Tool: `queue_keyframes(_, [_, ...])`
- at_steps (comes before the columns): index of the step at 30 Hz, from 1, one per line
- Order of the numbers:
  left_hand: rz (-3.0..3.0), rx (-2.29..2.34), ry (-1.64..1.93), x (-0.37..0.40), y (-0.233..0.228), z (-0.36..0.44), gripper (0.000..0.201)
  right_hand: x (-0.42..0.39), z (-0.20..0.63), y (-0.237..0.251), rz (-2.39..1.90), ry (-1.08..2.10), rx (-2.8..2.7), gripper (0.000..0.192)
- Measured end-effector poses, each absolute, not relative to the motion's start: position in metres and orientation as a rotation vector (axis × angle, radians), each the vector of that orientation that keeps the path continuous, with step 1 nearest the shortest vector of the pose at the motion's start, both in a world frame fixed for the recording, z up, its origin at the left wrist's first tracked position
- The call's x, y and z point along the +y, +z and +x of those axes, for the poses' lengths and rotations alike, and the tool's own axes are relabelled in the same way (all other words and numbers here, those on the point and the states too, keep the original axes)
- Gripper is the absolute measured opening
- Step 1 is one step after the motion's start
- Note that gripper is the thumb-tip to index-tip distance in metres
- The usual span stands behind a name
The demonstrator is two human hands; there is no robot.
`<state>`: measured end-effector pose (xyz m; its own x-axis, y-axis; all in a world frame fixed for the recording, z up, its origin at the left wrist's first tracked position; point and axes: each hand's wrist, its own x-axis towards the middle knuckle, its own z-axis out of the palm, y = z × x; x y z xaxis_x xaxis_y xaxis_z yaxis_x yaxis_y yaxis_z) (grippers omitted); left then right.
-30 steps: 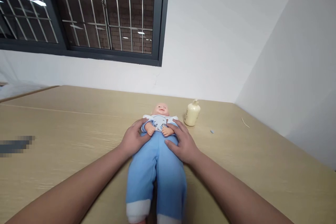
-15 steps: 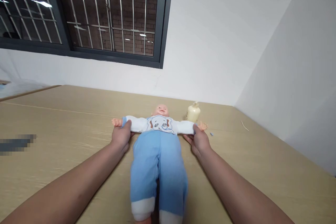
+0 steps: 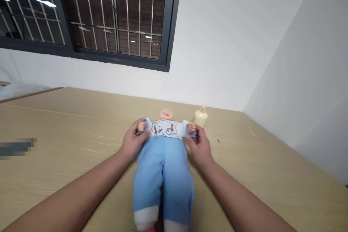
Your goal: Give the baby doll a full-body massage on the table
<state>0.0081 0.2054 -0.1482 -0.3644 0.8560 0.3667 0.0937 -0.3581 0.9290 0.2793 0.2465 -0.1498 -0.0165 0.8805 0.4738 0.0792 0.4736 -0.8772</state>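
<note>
Two hands grip a baby doll (image 3: 163,159) lying on its back on a pale wood-grain table (image 3: 67,130): the left hand (image 3: 132,142) and right hand (image 3: 199,146) each curl their fingers around a raised doll arm. White walls meet in a corner; a barred window (image 3: 108,14) sits above. Beside the doll's head stands a cream bottle (image 3: 200,117), its label unreadable

The soft baby doll (image 3: 163,159) wears light blue trousers with white cuffs and a white top printed with a blue elephant. The plastic pump bottle (image 3: 200,117) is cream. The wood-grain table (image 3: 67,130) is pale tan.
</note>
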Motion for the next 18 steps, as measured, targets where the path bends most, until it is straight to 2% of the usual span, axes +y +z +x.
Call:
queue_keyframes(3, [1.727, 1.395, 1.600, 0.196, -0.146, 0.018, 0.064, 0.230, 0.271, -0.147, -0.849, 0.463, -1.872, 0.064])
queue_keyframes(6, [2.015, 1.495, 1.417, 0.194, -0.144, 0.022, 0.061, 0.222, 0.264, -0.147, -0.897, 0.283, -2.016, 0.065])
queue_keyframes(12, [2.125, 1.506, 1.286, 0.194, -0.140, 0.018, 0.060, 0.223, 0.257, -0.148, -0.974, 0.259, -2.075, 0.062])
queue_keyframes(18, [1.883, 1.480, 1.482, 0.196, -0.143, 0.017, 0.058, 0.236, 0.264, -0.154, -0.953, 0.344, -1.911, 0.056])
